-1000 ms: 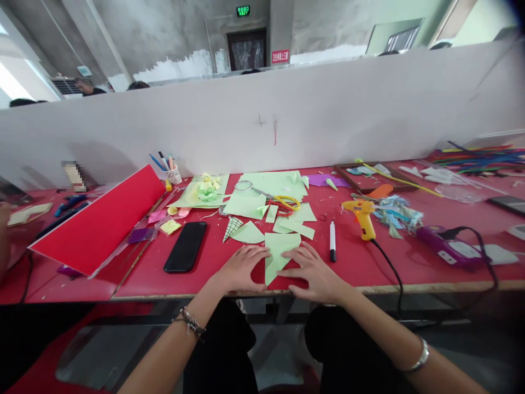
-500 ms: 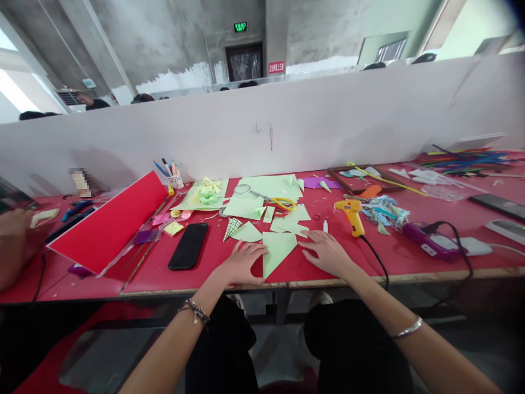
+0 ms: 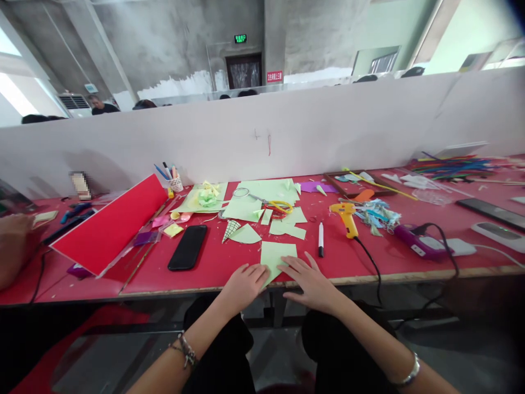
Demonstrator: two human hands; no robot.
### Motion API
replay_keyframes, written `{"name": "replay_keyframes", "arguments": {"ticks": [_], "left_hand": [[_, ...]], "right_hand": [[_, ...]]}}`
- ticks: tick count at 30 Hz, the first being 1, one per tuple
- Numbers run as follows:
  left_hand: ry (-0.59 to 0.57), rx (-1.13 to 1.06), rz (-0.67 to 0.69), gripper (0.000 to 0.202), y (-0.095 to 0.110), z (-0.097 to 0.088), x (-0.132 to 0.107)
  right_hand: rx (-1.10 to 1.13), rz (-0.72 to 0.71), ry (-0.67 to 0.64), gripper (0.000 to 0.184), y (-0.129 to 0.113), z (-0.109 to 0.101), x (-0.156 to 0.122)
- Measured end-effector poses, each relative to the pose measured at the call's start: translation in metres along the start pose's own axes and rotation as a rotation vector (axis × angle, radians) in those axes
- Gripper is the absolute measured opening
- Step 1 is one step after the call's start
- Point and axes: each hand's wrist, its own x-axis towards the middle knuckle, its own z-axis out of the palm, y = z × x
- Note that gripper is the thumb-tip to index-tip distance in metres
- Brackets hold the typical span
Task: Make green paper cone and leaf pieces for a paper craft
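A light green paper piece [image 3: 277, 250], straight along its far side and narrowing towards me, lies at the table's front edge. Bent fingers of my left hand [image 3: 245, 285] close over its left edge; the thumb is hidden. Spread and flat, the fingers of my right hand [image 3: 309, 279] touch its right side. Just beyond lie a fan-shaped green piece [image 3: 246, 234], a cone with a drawn grid [image 3: 231, 230] and green offcuts [image 3: 293, 230]. Yellow-handled scissors [image 3: 280, 207] rest on larger green sheets [image 3: 268, 189]. A white marker [image 3: 321, 239] lies right of the paper.
Left of my hands are a black phone [image 3: 187, 247] and a leaning red board [image 3: 112, 225]. To the right stand a yellow glue gun [image 3: 346, 217] with its cord and a purple power strip [image 3: 422, 241]. A white partition [image 3: 205, 142] closes the back. Another person's arm [image 3: 14, 249] is at far left.
The green paper has slid towards me to the table edge, both hands moving with it. My right hand now reaches over the paper. The marker, partly covered before, shows in full.
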Motion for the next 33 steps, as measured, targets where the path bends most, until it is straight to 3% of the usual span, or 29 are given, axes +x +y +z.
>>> {"name": "replay_keyframes", "arguments": {"ticks": [5,10,13,19,25,29,33], "left_hand": [[0.039,0.015,0.006,0.029,0.001,-0.004,0.001],[0.128,-0.061,-0.036,0.027,-0.018,-0.025,0.007],[0.217,0.032,-0.080,0.024,-0.024,-0.036,0.015],[0.202,0.187,0.017,0.020,-0.023,-0.039,0.037],[0.207,0.198,0.073,0.018,-0.052,-0.048,0.023],[0.260,0.220,-0.047,0.022,-0.072,-0.059,0.010],[0.377,0.182,-0.201,0.020,-0.057,-0.064,0.012]], "right_hand": [[-0.037,0.018,0.189,0.026,-0.012,0.008,0.008],[-0.122,0.015,0.323,0.027,-0.005,-0.002,0.021],[-0.195,-0.036,0.306,0.031,-0.003,-0.014,0.032],[-0.223,-0.138,0.253,0.035,-0.007,-0.031,0.053],[-0.201,-0.164,0.218,0.029,0.004,-0.049,0.041],[-0.219,-0.128,0.245,0.028,0.013,-0.058,0.029],[-0.383,-0.143,0.315,0.025,0.006,-0.060,0.029]]}}
